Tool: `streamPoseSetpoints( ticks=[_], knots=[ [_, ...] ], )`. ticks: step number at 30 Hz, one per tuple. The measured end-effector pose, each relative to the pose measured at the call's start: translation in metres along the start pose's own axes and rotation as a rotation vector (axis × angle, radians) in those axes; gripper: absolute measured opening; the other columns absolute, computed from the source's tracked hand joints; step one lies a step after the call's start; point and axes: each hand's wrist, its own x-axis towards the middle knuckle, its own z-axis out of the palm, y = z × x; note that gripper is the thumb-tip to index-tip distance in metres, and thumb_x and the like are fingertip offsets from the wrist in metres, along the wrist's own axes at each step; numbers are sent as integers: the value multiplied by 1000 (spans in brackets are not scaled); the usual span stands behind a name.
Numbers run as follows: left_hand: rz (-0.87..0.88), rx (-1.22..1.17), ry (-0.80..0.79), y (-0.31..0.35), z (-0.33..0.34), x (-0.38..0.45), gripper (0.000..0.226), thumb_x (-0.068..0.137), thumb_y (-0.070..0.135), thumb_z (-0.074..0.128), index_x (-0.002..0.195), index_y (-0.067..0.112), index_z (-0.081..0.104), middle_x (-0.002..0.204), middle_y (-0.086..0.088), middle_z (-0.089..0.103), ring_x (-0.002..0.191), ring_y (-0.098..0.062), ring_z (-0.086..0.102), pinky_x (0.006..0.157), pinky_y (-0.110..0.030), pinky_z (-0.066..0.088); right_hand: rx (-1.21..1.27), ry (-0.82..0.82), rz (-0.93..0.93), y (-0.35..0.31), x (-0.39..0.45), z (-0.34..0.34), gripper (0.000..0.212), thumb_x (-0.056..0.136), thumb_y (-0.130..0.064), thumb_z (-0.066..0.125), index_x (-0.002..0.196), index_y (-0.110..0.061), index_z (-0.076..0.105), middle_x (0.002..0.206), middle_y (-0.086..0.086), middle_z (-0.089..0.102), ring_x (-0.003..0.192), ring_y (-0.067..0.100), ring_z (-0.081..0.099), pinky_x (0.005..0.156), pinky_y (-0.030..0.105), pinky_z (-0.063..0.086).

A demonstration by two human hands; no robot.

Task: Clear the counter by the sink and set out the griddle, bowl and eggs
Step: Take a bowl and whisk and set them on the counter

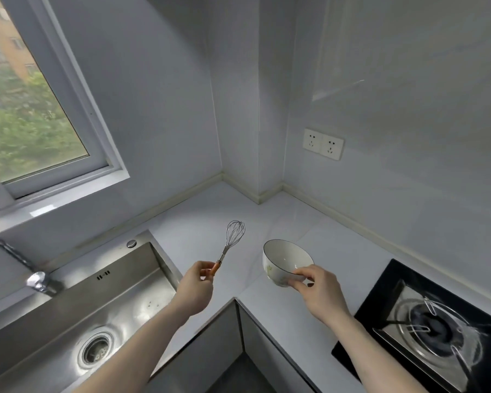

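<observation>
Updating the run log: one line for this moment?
left hand: holds whisk | right hand: grips bowl rim | both over counter | griddle, eggs: unseen

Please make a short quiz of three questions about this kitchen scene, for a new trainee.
1. True or false: the left hand holds the whisk by its wire end.
2. Which part of the bowl do the right hand fingers grip: A) the near rim, B) the foot, C) the far rim?
3. Complete: the sink lies to the ____ of the gas stove in the head view.

Key: 1 false, it holds the handle; 2 A; 3 left.
</observation>
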Motion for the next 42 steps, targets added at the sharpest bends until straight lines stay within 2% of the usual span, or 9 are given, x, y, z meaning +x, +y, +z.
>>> streamPoseSetpoints(
  ticks=[4,9,13,16,23,30,35,39,42],
  knots=[
    [-43,-39,0,-1,-5,55,17,104,19,53,115,27,63,111,1,64,84,-16,66,59,-27,48,-78,-43,21,2,48,14,20,85,-32,80,104,-28,77,99,-17,68,97,12,65,84,29,52],
    [-118,-98,-50,2,4,125,22,104,15,52,125,15,61,103,-2,65,79,-17,64,69,-31,49,-157,-64,70,9,96,24,20,87,-34,76,107,-30,77,103,-14,70,92,10,60,77,23,43],
    [-193,-93,-74,2,18,193,26,104,14,51,127,9,61,99,-5,62,74,-18,57,60,-27,46,-227,-73,115,13,134,46,9,89,-32,73,96,-27,77,102,-11,73,96,16,65,81,31,50],
    [-235,-54,-69,-3,29,233,26,103,18,52,127,14,62,108,-5,67,68,-18,52,52,-26,36,-250,-95,155,15,156,67,13,88,-34,71,92,-22,76,100,-6,73,96,19,66,82,35,54],
    [-335,-89,-102,-24,52,318,30,99,33,63,123,15,61,110,-4,69,74,-20,59,52,-27,39,-339,-71,180,14,219,109,16,93,-33,69,106,-28,78,112,-11,73,109,17,63,81,26,47],
    [-323,-103,-131,-32,55,371,28,94,32,70,114,18,58,105,-3,68,82,-23,64,64,-29,49,-349,-21,250,13,268,138,19,93,-33,71,97,-15,76,100,-5,75,96,22,66,79,35,53],
    [-292,-124,-124,-32,63,396,32,91,40,74,108,19,59,100,-1,69,81,-19,64,60,-26,48,-363,-14,271,17,298,161,15,93,-33,71,91,-19,75,91,-6,73,86,21,66,70,33,51],
    [-274,-142,-134,-32,67,415,31,90,42,76,104,20,59,98,1,69,84,-19,65,60,-26,47,-389,-9,286,19,316,179,14,95,-34,67,87,-25,75,84,-10,61,75,18,58,64,29,44],
    [-257,-157,-132,-34,72,429,32,87,44,78,100,22,58,97,2,71,88,-22,67,63,-27,48,-420,17,305,23,328,193,14,94,-30,67,85,-21,70,83,-4,63,73,22,58,63,34,47]
  ],
)
